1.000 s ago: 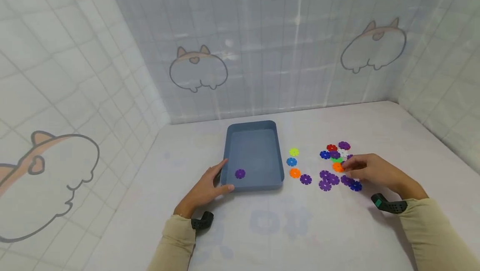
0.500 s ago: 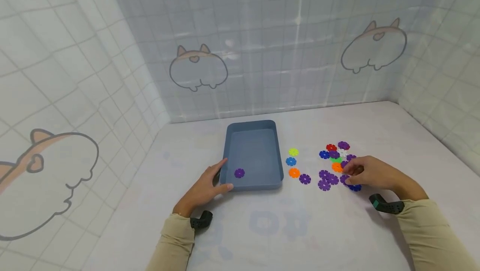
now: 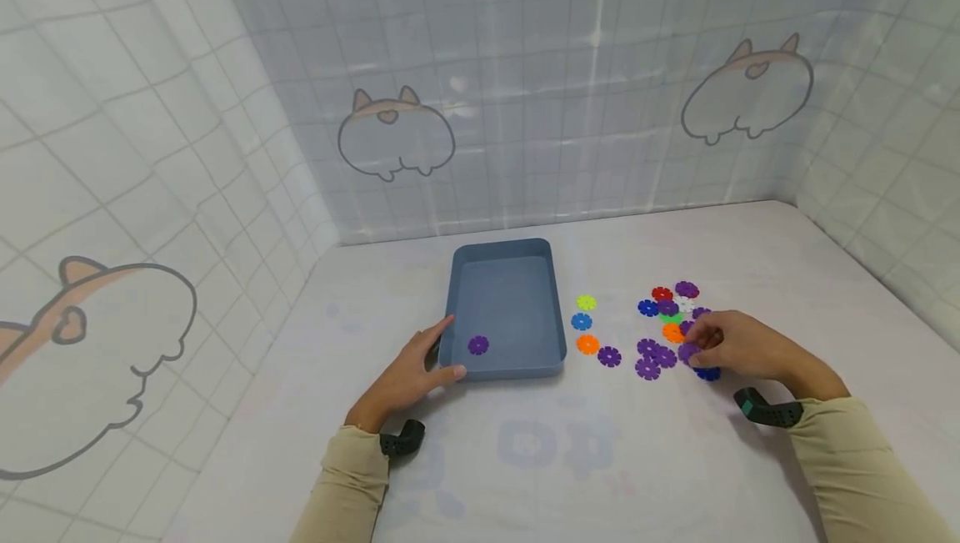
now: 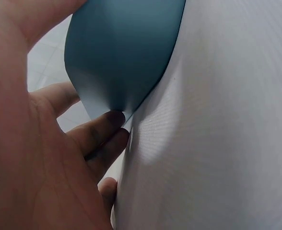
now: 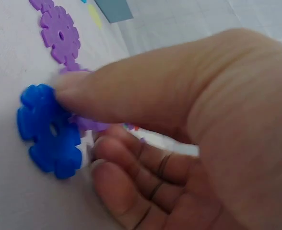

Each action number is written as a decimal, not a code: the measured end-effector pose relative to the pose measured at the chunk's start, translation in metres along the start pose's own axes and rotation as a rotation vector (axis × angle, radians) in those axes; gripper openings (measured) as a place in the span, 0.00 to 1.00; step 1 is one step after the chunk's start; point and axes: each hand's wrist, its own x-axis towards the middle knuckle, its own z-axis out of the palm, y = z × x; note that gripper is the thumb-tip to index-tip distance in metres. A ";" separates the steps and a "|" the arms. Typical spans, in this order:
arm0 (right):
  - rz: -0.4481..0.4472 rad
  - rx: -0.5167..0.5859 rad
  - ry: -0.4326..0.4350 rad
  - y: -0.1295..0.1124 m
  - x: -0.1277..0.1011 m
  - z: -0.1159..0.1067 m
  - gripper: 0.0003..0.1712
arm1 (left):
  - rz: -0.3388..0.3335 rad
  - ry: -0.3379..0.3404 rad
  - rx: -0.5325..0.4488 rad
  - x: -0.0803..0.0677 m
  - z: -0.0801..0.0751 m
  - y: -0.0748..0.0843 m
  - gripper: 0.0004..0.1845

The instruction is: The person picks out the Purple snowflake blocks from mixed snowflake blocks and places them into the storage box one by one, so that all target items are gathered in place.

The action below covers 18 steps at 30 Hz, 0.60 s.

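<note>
The right hand [image 3: 738, 347] is curled at the near edge of a scatter of plastic snowflake discs on the white table [image 3: 675, 460]. Thumb and fingers [image 5: 126, 165] pinch a purple disc [image 3: 687, 352]; in the right wrist view the thumb tip lies on top of it, and only a sliver of purple shows beneath. A blue disc [image 5: 49, 132] lies flat just beside the thumb tip, at the hand's 6 o'clock in the head view, partly covered by the fingers.

The left hand [image 3: 408, 372] rests against the near left corner of a blue-grey tray [image 3: 558, 334]. The thumb lies along the front wall and the fingers extend straight along the left wall, touching it; nothing is gripped.

One purple disc in the tray [image 3: 478, 345] lies flat on the floor of the tray, near the front left corner.

At the right hand's 9 o'clock lies a cluster of purple discs [image 3: 654, 357], several overlapping. At its 11 o'clock sit an orange disc [image 3: 672, 332], then green, white, dark blue, red and further purple pieces, packed close together. Between this scatter and the tray: a yellow-green disc [image 3: 586, 302], a light blue disc [image 3: 581, 321], a second orange disc [image 3: 588, 344] and a single purple disc [image 3: 609, 356], each lying apart.

Tiled sheeting printed with cartoon animals [image 3: 395, 133] stands behind and to both sides.
</note>
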 end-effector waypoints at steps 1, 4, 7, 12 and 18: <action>-0.003 0.010 0.011 0.000 0.000 0.000 0.16 | -0.002 -0.001 0.000 0.000 0.000 0.000 0.47; -0.017 0.023 0.050 0.003 0.001 0.002 0.14 | -0.005 -0.001 0.000 0.000 0.000 -0.001 0.47; -0.018 0.026 0.081 0.006 0.002 0.002 0.13 | -0.010 0.000 0.000 0.001 0.000 0.000 0.47; 0.024 0.081 0.119 0.010 0.003 0.000 0.15 | -0.015 0.005 0.006 0.002 0.000 0.001 0.47; 0.067 0.119 0.160 0.009 0.002 -0.001 0.21 | -0.009 0.006 0.018 0.001 0.000 -0.001 0.47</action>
